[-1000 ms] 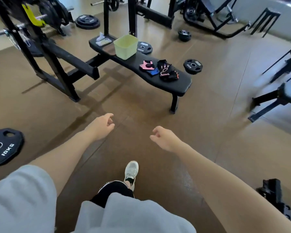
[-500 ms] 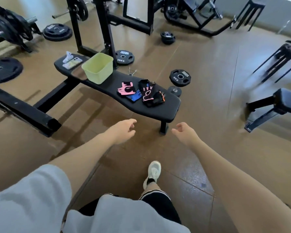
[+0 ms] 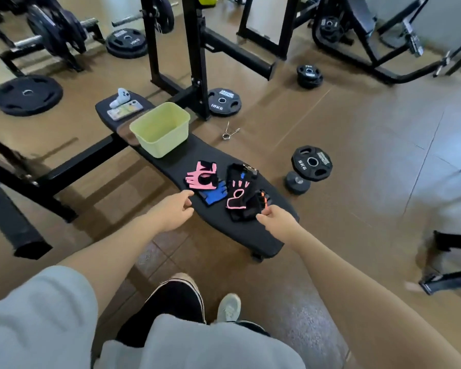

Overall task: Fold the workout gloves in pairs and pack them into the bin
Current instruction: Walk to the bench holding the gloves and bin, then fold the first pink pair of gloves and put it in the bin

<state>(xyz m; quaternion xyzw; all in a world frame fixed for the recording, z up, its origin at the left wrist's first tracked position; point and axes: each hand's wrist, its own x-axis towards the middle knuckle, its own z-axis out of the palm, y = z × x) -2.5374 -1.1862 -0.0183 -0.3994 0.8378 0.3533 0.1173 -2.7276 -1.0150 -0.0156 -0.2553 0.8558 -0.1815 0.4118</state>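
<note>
Several workout gloves lie on a black padded bench (image 3: 253, 235): a pink glove (image 3: 201, 176), a blue glove (image 3: 214, 194) partly under it, a black glove with pink markings (image 3: 237, 193) and a black glove with orange trim (image 3: 261, 201). A pale green bin (image 3: 160, 129) stands empty further along the bench. My left hand (image 3: 175, 209) hovers at the bench's near edge, just short of the blue glove, fingers loosely apart and holding nothing. My right hand (image 3: 274, 218) is beside the black gloves, its fingertips at the orange-trimmed one, with no clear grip.
A phone (image 3: 124, 111) and a small white object (image 3: 120, 97) lie at the bench's far end. Weight plates (image 3: 312, 162) (image 3: 224, 102) (image 3: 28, 94), a small dumbbell weight (image 3: 297, 182) and a spring collar (image 3: 229, 132) lie on the floor. Rack posts (image 3: 197, 57) stand behind the bench.
I have stepped closer to the bench. Both hands have moved forward from above the floor to the gloves at the bench's near end.
</note>
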